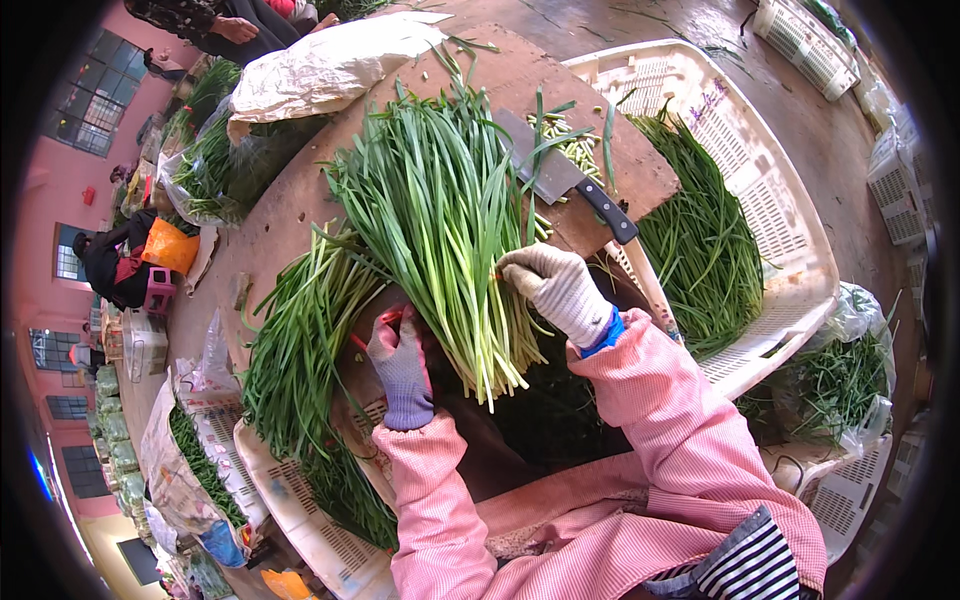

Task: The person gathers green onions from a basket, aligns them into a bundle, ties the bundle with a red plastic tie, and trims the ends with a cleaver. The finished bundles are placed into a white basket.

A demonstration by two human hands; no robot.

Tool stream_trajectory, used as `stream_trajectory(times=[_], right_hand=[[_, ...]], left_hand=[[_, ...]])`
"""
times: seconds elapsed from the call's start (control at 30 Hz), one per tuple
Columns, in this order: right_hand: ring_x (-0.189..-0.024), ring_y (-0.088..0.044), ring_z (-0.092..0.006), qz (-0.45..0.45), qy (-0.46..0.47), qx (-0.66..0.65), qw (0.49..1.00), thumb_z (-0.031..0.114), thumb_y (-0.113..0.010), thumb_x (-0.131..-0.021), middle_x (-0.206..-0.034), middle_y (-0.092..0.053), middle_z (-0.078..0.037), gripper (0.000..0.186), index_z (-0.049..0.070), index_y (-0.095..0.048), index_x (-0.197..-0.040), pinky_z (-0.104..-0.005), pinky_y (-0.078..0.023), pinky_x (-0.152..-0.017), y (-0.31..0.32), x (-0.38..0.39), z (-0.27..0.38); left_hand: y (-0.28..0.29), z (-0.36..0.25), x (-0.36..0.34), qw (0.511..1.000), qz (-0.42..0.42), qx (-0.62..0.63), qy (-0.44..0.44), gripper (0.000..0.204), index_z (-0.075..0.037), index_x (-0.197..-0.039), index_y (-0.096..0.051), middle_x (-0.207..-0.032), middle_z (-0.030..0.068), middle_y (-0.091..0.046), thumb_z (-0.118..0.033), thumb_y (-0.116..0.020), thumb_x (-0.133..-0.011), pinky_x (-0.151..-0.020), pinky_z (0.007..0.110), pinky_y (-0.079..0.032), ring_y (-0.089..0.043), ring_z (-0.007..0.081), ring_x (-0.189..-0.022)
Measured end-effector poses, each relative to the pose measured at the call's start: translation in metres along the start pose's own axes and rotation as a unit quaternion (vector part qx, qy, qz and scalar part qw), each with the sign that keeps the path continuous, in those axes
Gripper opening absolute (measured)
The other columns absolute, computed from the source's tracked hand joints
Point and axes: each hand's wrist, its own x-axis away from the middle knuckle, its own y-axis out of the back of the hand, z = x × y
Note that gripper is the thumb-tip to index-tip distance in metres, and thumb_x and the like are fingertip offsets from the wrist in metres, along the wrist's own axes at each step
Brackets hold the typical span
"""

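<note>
A big bunch of garlic chives (430, 200) lies on the brown board (290, 240), its pale stem ends hanging over the near edge towards me. My right hand (560, 290), in a white knit glove, pinches at stems on the bunch's right side. At the lower left of the bunch is my left hand (402, 365), in a grey-purple glove with red on it. Its fingers are curled; whatever they hold is hidden. A cleaver (545, 165) with a black handle rests right of the bunch, beside cut stem pieces (575, 140). More chives (310, 340) droop over the board's left side.
A white plastic crate (790, 230) with chives stands at the right, another crate (265, 470) at the lower left. A white sack (330, 65) covers the board's far left corner. Beyond it, a person's hand (235, 28) shows. Bagged greens (835, 390) sit at the right.
</note>
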Motion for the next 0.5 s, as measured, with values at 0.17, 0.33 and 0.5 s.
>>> stream_trajectory(times=[0.17, 0.33, 0.5], right_hand=[[-0.075, -0.068, -0.0235, 0.004, 0.031, 0.044, 0.999, 0.014, -0.073, -0.08, -0.082, -0.068, -0.012, 0.02, 0.008, -0.075, -0.1, -0.0331, -0.055, -0.072, 0.006, 0.011, 0.001], [-0.069, -0.066, -0.0196, -0.041, 0.093, 0.149, 0.984, 0.008, -0.079, -0.077, -0.076, -0.067, -0.008, 0.014, 0.004, -0.075, -0.09, -0.0307, -0.052, -0.065, 0.002, -0.001, -0.004], [-0.066, -0.062, -0.0113, -0.043, -0.019, -0.051, 0.998, 0.009, -0.078, -0.08, -0.076, -0.066, -0.003, 0.015, 0.0, -0.074, -0.09, -0.0273, -0.05, -0.061, 0.014, -0.007, 0.002]], left_hand=[[0.001, 0.0, 0.002, 1.0, 0.002, -0.017, -0.004, 0.018, -0.002, -0.11, -0.065, -0.084, 0.0001, -0.066, -0.017, -0.065, -0.099, -0.055, 0.021, -0.044, -0.054, 0.0046, -0.065], [-0.001, 0.0, 0.003, 0.999, 0.009, -0.048, -0.013, 0.02, -0.003, -0.11, -0.065, -0.086, 0.0007, -0.067, -0.019, -0.064, -0.099, -0.055, 0.022, -0.045, -0.056, 0.005, -0.066], [0.001, 0.007, 0.002, 0.996, -0.006, 0.086, 0.026, 0.016, -0.003, -0.108, -0.066, -0.081, -0.0021, -0.063, -0.015, -0.062, -0.1, -0.054, 0.021, -0.041, -0.051, 0.0037, -0.062]])
